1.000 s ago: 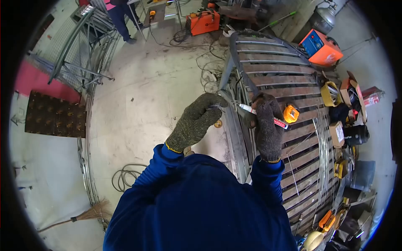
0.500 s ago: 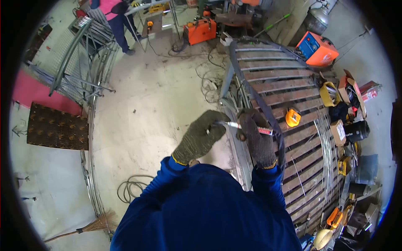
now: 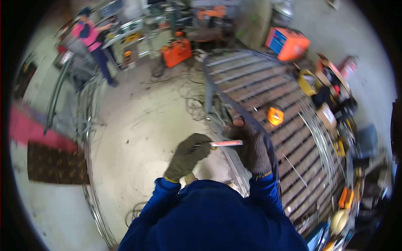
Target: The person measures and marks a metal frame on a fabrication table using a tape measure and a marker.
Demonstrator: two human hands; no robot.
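My left hand [image 3: 190, 154], in a dark knitted work glove, is closed on the left end of a marker pen [image 3: 228, 143] with a red and white barrel. The marker lies nearly level and points right, its far end in front of my right hand [image 3: 253, 152]. That hand wears the same kind of glove. Its thumb and fingers look loosely bent and apart from the barrel, though motion blurs them. Whether the marker's far end touches the right glove does not show clearly. Both hands are in front of my blue-clad body.
A slatted metal bench [image 3: 251, 85] stands at right, with a yellow-orange tape measure [image 3: 275, 116] and thin metal rods [image 3: 320, 138] on it. Orange machines [image 3: 178, 53] stand farther back. A person in pink [image 3: 88, 37] is at the far left. Cables [image 3: 194, 102] lie on the floor.
The view has shifted and blurred. Both hands appear lower in it. The marker, earlier held in my right hand with its tip toward the left, now extends from my left hand; my right fingers have moved off it.
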